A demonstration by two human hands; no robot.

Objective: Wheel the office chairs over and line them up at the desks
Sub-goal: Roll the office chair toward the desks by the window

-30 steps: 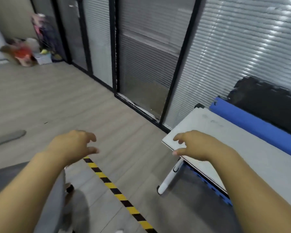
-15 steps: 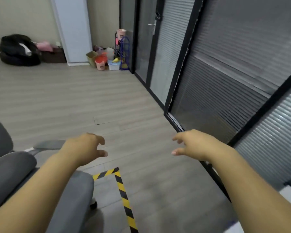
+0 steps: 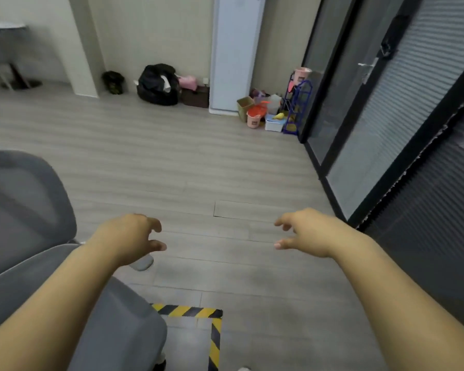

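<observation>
Grey fabric of the office chair [image 3: 38, 263] now fills the lower left, where a second ago we saw only its edge beside the white desk. The desk has gone from view as we turn left. Our left hand [image 3: 129, 242] and right hand [image 3: 306, 232] hover with fingers loosely spread, holding nothing. We judge the chair is next to grip.
</observation>
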